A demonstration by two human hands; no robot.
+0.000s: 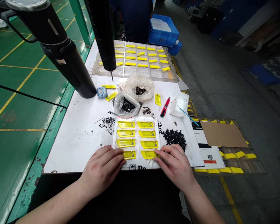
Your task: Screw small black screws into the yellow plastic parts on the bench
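A smooth, cylindrical black flask (66, 67) stands beyond the left hand (101, 166), whose fingertips touch the left end of a slim, glossy yellow piece (130, 155). Crinkled, translucent plastic bags (149, 85) sit beyond, between the hands. Well apart, the right hand (176, 166) touches a matching yellow piece (147, 154); I cannot tell whether either grips. Just beyond it heap small black parts (174, 139); farther right lies flat brown cardboard (224, 134).

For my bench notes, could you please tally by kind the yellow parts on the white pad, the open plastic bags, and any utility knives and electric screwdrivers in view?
Yellow plastic parts on the white pad: 8
Open plastic bags: 2
Red utility knife: 1
Electric screwdriver: 1
Total: 12
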